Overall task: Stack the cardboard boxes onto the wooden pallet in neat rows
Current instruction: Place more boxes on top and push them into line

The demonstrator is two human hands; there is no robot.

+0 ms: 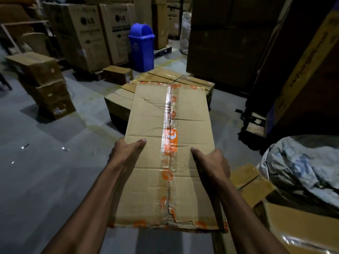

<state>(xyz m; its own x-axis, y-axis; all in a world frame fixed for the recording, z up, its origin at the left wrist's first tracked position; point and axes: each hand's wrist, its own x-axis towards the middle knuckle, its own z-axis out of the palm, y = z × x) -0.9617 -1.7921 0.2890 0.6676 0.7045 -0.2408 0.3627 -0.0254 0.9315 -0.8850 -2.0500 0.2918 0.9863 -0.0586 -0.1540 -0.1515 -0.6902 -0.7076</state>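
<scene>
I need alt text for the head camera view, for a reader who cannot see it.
Two hands, left hand and right hand, hold a long taped cardboard box by its sides above a grey warehouse floor. Ahead lies a low stack of boxes; behind it stands a blue bin.

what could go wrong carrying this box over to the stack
The carried box has a torn, crumpled near edge and peeling tape, so its flaps might open. The left hand and right hand grip only its sides, so it could slip. It hides part of the stacked boxes, so placement may be crooked.
</scene>
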